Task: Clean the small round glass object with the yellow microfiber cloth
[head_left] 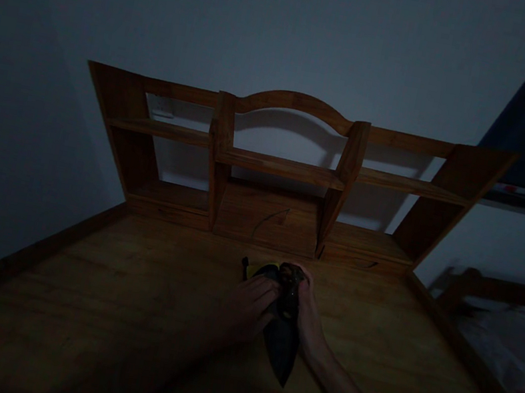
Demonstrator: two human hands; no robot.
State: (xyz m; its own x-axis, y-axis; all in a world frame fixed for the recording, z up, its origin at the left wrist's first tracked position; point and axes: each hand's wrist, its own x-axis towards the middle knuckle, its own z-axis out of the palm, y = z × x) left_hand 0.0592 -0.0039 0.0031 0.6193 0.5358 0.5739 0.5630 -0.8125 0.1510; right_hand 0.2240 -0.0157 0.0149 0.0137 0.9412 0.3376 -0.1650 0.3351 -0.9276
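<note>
Left hand (251,304) and right hand (307,309) clasp a dark object (281,345). Its near end tapers to a point; its far end shows yellow.

Before you, bundle (282,352) sits between left hand (251,303) and right hand (309,313), desktop (96,303) beneath, shelf unit (280,167) behind, wall (272,29) beyond.

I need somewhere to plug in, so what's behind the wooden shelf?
Behind the wooden shelf: wall and, upper left, what looks like a socket. Whatever the boards cover can't be seen.
</note>
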